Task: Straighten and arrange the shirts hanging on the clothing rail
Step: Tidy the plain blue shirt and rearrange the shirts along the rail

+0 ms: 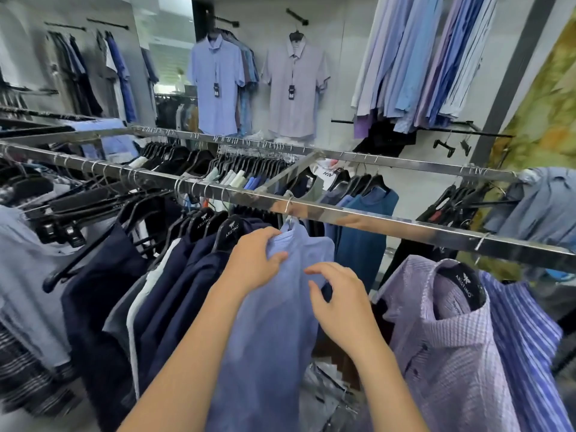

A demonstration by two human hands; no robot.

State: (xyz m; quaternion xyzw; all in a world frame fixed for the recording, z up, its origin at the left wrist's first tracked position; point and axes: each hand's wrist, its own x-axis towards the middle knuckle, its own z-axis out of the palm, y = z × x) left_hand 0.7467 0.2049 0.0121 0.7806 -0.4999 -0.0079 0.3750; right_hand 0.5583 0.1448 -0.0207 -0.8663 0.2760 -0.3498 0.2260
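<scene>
The light blue shirt point(280, 322) hangs from the chrome rail point(405, 224) just above both hands. The left hand point(254, 260) grips its shoulder by the collar, fingers and thumb curled into the cloth. The right hand point(339, 304) is half curled at the shirt's other edge; whether it pinches fabric cannot be told. Navy shirts point(174, 275) hang left of the left hand, and a lilac checked shirt point(452, 344) hangs right of the right hand.

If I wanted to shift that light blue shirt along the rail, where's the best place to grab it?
Probably the shoulder just under the hanger hook, coming from the near side, where the left hand grips now. The light blue shirt hangs limp, so only the hanger inside gives firmness.
</scene>
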